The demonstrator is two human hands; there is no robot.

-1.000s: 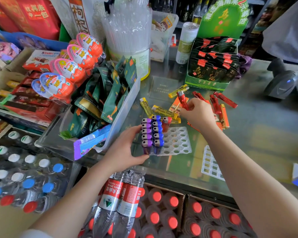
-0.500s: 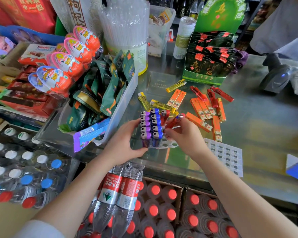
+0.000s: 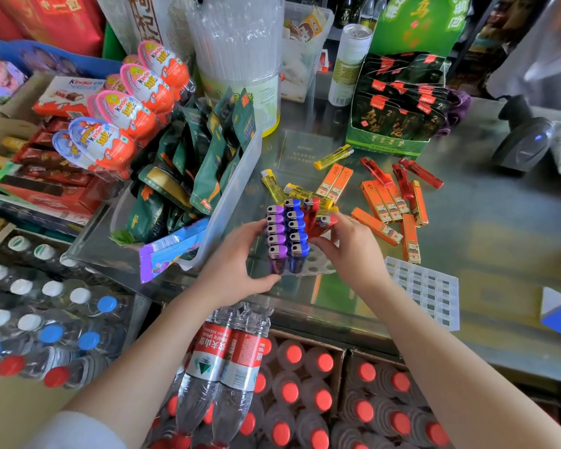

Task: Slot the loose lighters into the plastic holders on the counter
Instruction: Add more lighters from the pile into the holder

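two rows fill the lighter holder [image 3: 318, 267] steadied by the left hand [image 3: 237, 270]; the right hand [image 3: 350, 251] pinches a red lighter [image 3: 321, 223], seemingly the third row's second; many loose lighters [image 3: 386, 202] remain.

Pretty clearly a small convenience shop, seen from behind the till. A glass counter [image 3: 486, 228] is being crowded with stock for sale: chocolate eggs [image 3: 123, 111] are being displayed in a row on the left, green snack packets [image 3: 204, 150] are being kept in a clear bin, and a green display box [image 3: 399, 124] of dark sachets is being shown off at the back. A barcode scanner [image 3: 522, 144] is being parked on the right. Loose lighters [image 3: 386, 202] are being spread over the glass. Bottled water [image 3: 292, 393] is being stored in cartons below the counter.
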